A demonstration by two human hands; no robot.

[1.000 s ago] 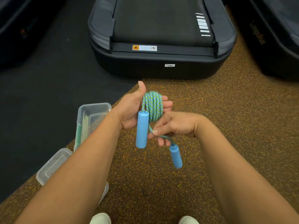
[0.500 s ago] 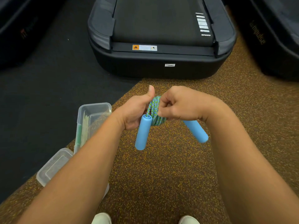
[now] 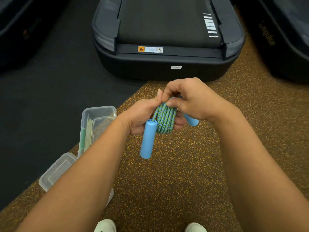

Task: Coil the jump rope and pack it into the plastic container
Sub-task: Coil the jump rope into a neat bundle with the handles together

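The jump rope (image 3: 164, 119) is a blue-green braided cord wound into a tight coil, held in front of me above the floor. My left hand (image 3: 142, 114) grips the coil, and one light blue foam handle (image 3: 148, 138) hangs down from it. My right hand (image 3: 192, 101) pinches the top of the coil; the second blue handle (image 3: 192, 121) pokes out beneath its palm. The clear plastic container (image 3: 98, 113) stands open on the floor to the left, partly behind my left forearm.
A clear lid (image 3: 56, 171) lies on the floor in front of the container. A black treadmill (image 3: 167, 47) stands straight ahead, with dark machines at both sides. The floor is speckled brown rubber with a black mat on the left. My white shoes (image 3: 105, 226) show at the bottom.
My right hand carried the loose end up and over the coil, from below it to its top. The second handle moved from hanging low to tucked under the right palm.
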